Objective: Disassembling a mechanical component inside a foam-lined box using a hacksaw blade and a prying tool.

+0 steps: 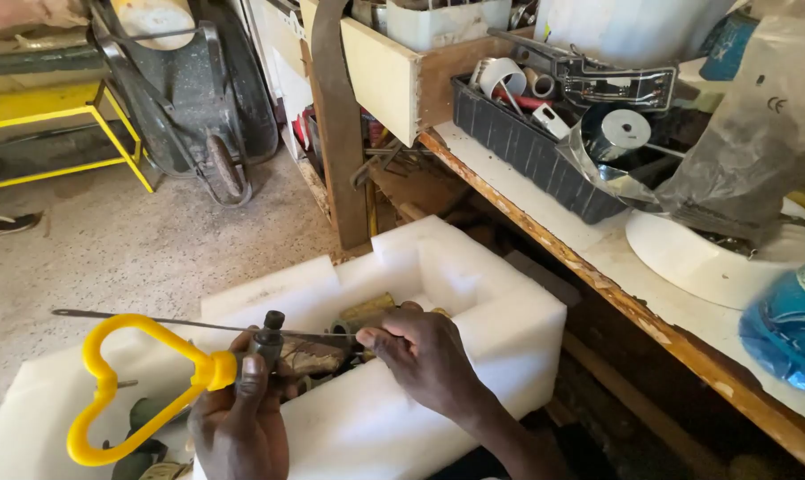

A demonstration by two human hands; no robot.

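Your left hand (238,418) closed on yellow-handled tool (136,387) | your right hand (424,356) pinching thin rod (180,323) | over white foam box (473,302)

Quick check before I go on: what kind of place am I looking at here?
Likely a small workshop: a worn wooden workbench, a dark bin of tape rolls and parts, a wheelbarrow on the concrete floor.

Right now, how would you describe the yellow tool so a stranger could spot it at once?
Start at the white foam block on the floor beside the workbench. At its near left end, the left hand grips the yellow tool where it joins a dark metal fitting. Its bright yellow, heart-shaped loop handle sets it apart from the dull metal parts around it.
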